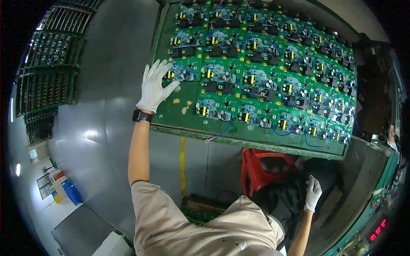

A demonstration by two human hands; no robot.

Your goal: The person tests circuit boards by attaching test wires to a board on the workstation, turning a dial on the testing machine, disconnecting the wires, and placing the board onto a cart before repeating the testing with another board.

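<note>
My left hand [154,87], in a white glove with a black watch at the wrist, is spread at the left end of a green-topped bench [171,117]. Its fingertips meet the left edge of a green circuit board [184,71]; whether they press on it I cannot tell. Rows of similar boards [258,79] with black blocks, yellow parts and blue wires cover most of the bench. Lower right, my right hand [313,194], also white-gloved, hangs in the air with loosely bent fingers and nothing visible in it. Below it is black cloth [286,196].
A red plastic chair [254,173] stands under the bench's front edge, partly behind the black cloth. Racks filled with boards [51,51] line the far left. At the right runs another green-edged bench [376,192] with a red lit display [378,230]. Another person's hand [391,136] shows there.
</note>
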